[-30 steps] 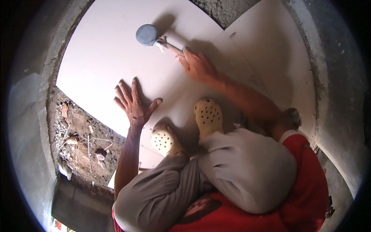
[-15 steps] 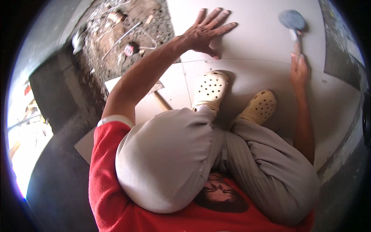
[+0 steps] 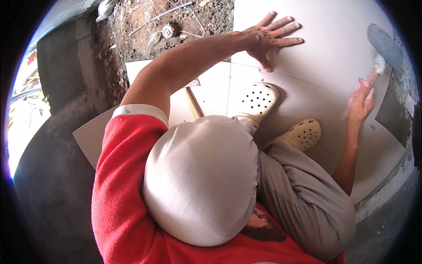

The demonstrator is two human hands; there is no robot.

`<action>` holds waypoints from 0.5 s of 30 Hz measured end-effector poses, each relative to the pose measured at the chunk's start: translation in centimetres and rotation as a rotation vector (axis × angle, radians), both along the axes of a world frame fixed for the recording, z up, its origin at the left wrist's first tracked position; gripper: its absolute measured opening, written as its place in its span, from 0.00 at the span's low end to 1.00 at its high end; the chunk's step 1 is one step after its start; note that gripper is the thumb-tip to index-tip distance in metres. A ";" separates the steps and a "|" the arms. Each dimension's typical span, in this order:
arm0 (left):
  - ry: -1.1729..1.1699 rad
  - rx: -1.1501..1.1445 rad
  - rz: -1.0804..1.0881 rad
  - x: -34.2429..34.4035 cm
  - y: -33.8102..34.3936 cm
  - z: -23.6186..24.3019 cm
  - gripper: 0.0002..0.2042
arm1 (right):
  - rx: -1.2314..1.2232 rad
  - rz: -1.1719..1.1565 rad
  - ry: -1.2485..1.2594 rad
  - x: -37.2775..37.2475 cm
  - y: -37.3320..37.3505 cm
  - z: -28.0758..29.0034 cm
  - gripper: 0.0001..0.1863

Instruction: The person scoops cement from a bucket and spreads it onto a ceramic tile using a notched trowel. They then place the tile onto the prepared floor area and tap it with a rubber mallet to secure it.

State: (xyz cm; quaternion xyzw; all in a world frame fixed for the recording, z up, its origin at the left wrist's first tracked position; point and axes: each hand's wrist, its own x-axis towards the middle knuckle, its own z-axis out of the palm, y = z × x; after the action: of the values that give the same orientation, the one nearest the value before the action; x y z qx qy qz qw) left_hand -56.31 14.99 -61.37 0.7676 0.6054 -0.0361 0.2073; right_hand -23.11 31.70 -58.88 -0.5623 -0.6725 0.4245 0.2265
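Fingers spread, my left hand (image 3: 271, 39) lies flat on a large white floor tile (image 3: 325, 55), near its left edge and just beyond the joint with the nearer tiles. My right hand (image 3: 361, 102) is closed around the wooden handle of a rubber mallet (image 3: 385, 46). The mallet's broad grey head is over the tile's right edge, and whitish material wraps the handle just below it. Whether the head touches the tile, I cannot tell. My feet, in cream perforated clogs (image 3: 259, 101), rest on the nearer tiles.
A hammer (image 3: 193, 103) lies beside my left knee, partly hidden by my arm. Beyond it, rough rubble ground holds a tape measure (image 3: 169, 30), white string and a metal rod (image 3: 171, 11). A loose tile (image 3: 94, 134) lies by my left sleeve. Bare grey floor borders the tiles on the right.
The mallet has moved right, from over the tile to its right edge, and its head is tilted differently. My left hand stays spread on the tile. The whole view has shifted somewhat.
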 end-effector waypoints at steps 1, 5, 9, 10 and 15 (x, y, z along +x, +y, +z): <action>0.006 -0.001 0.002 0.1 0.0 0.0 0.69 | -0.069 -0.084 0.096 -0.2 -0.1 -0.1 0.28; 0.040 -0.025 0.019 0.7 0.4 0.2 0.68 | 0.199 0.050 -0.114 0.8 2.0 -3.2 0.29; 0.009 0.037 -0.009 0.2 0.4 0.0 0.64 | 0.170 0.176 -0.405 2.7 2.6 -6.3 0.31; 0.034 0.016 0.006 0.4 0.4 -0.2 0.65 | 0.165 0.155 -0.373 2.9 2.6 -6.5 0.32; -0.010 0.048 0.082 2.7 0.7 0.2 0.64 | 0.140 0.143 -0.439 2.5 4.9 -6.9 0.30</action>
State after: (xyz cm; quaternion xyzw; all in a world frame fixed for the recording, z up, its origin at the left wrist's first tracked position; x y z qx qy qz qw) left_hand -53.64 15.66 -61.17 0.7469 0.6362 -0.0091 0.1930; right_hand -20.60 36.63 -65.74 -0.5752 -0.7714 0.2594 0.0826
